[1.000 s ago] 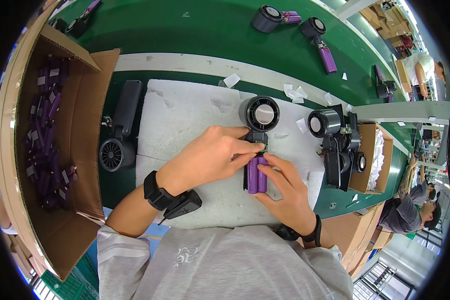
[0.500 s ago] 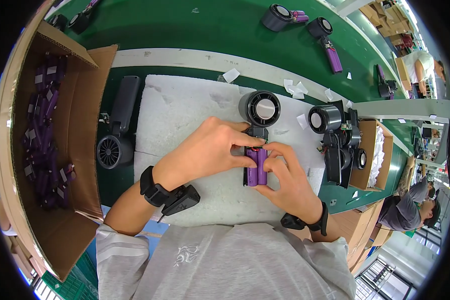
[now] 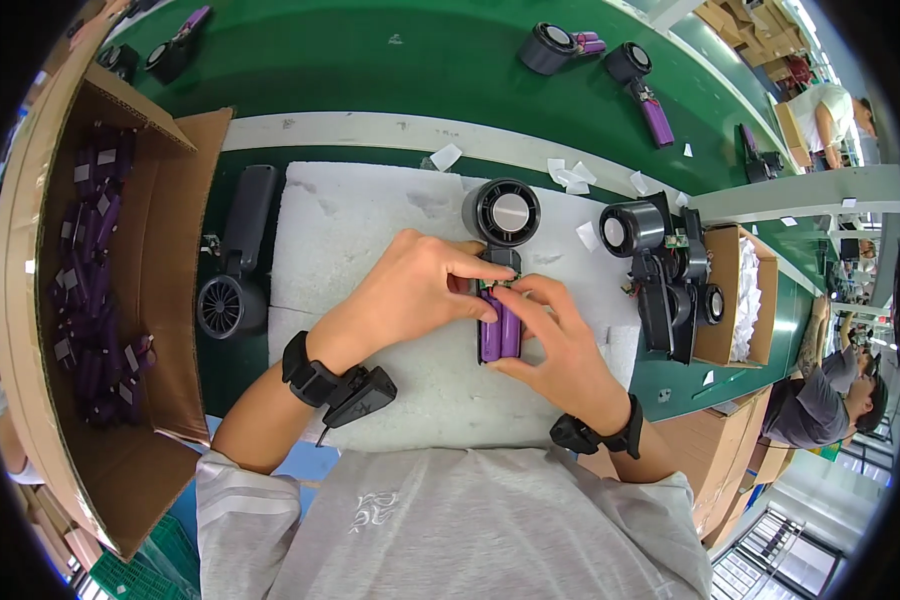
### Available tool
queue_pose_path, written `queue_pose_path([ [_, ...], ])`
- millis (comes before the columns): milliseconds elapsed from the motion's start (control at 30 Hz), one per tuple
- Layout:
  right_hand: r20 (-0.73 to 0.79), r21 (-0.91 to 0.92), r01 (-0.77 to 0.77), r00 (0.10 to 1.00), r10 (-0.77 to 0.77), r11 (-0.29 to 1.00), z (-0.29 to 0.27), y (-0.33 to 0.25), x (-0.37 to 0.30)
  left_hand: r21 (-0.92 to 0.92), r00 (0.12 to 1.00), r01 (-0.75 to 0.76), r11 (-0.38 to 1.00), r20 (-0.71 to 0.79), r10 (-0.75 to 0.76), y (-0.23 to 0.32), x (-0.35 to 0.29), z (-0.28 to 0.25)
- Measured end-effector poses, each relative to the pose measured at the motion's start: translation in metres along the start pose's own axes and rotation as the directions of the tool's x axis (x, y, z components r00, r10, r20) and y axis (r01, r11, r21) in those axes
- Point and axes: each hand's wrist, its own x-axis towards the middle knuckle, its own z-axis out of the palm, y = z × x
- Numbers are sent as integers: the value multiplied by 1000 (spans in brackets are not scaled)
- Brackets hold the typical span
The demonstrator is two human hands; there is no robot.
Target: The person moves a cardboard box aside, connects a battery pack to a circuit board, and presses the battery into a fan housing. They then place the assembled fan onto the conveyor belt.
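A black handheld fan (image 3: 505,185) with a round head and a silver centre disc lies on a white foam pad (image 3: 370,225). In its open handle sits a purple two-cell battery pack (image 3: 500,335), with a small green circuit board (image 3: 497,284) and thin wires above it. My left hand (image 3: 410,290) pinches at the handle's upper part, index finger by the neck, thumb at the pack's top. My right hand (image 3: 560,350) grips the pack from the right, thumb at its lower end, index fingertip by the board. The fingers partly hide board and wires.
At left stands a cardboard box (image 3: 185,220) of purple battery packs, beside another black fan (image 3: 232,305). Black fan parts (image 3: 660,280) are piled at right, near a box of white pieces (image 3: 745,300). More fan units lie on the green bench (image 3: 370,60). Two people are beyond, at right.
The whole view has shifted slightly. My right index finger has moved left across the pack's top toward the circuit board. Both hands stay on the fan.
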Motion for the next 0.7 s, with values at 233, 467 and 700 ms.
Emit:
queue_pose_path([
  [233, 27, -250, 98, 995, -95, 963, -4, -10, 1, -34, 999, -23, 999, 26, 24, -9, -4, 0],
  [467, -143, -515, 5, 985, -92, 857, -16, 17, 80, -68, 934, 1, 998, -356, -25, -11, 2, 2],
  [700, -48, -667, 30, 995, -83, 744, -71, -8, 204, 40, 917, 22, 999, -399, -4, -25, 0, -2],
])
